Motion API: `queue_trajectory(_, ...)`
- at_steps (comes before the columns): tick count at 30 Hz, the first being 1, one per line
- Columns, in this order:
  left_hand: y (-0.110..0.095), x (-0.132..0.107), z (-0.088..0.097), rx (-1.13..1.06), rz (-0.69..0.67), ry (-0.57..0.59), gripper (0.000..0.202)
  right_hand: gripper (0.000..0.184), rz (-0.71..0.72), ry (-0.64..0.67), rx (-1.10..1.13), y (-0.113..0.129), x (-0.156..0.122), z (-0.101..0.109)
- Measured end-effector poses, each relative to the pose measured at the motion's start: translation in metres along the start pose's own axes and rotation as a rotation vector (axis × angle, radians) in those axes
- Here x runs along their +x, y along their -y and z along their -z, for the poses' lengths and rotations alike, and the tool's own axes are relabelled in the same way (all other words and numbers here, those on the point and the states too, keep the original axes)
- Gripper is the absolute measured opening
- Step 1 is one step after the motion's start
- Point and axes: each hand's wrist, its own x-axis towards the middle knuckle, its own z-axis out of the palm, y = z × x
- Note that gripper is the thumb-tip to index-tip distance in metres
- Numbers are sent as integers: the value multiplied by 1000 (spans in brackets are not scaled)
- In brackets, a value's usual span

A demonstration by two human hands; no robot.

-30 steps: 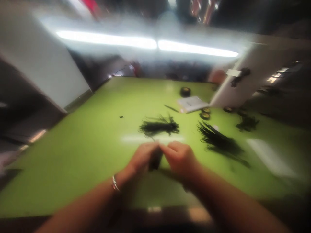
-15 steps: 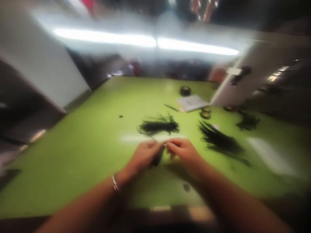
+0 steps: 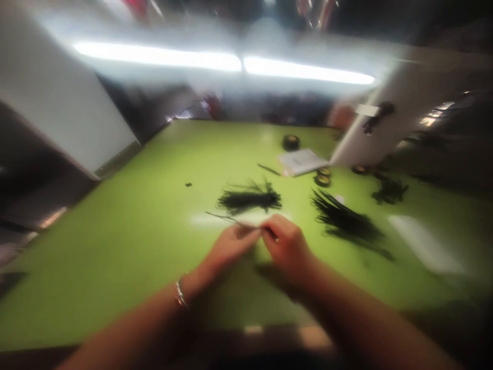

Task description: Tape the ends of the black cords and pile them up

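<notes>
My left hand (image 3: 234, 244), a bracelet on its wrist, pinches a thin dark wire (image 3: 221, 217) between thumb and fingers. The wire's loose end sticks out up and to the left over the green table (image 3: 127, 252). Fingertip to fingertip with it, my right hand (image 3: 283, 239) is closed at the wire's other end, which its curled fingers hide. Just beyond the hands lies a bundle of looped black wires (image 3: 248, 199). A second black wire bundle (image 3: 346, 218) rests to the right of my right hand.
Black tape rolls (image 3: 322, 180) lie near a white paper pad (image 3: 302, 162) and a pen (image 3: 268, 169). Another tape roll (image 3: 291, 142) sits farther back. A small dark scrap (image 3: 188, 184) is at left, a dark tangle (image 3: 389, 190) at right. Panels flank the table.
My right hand has rolled over, its fingers curling in more tightly. The wire now points out left past my left hand, and the dark shape below that hand no longer shows.
</notes>
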Motion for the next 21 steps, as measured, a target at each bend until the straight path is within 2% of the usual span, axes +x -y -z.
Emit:
queue_trajectory(4, 1, 1, 2, -55, 28, 35, 21, 19, 111, -28, -114, -1, 0, -1)
queue_trajectory(9, -3, -2, 0, -149, 38, 4, 17, 21, 165, -50, -255, 2, -1, 0)
queue_trajectory(14, -4, -7, -5, -192, 64, -13, 39, 21, 318, -74, -411, 3, -1, 1)
queue_trajectory(17, -2, -6, -4, -194, 85, -43, 46, 22, 404, -55, -401, 1, 0, 0)
queue_trajectory(19, -2, -5, -2, -174, 87, -45, 43, 22, 346, -59, -294, -1, 0, 0)
queue_trajectory(21, -2, -4, 0, -130, 68, -51, 39, 14, 165, -52, -96, -3, 3, 1)
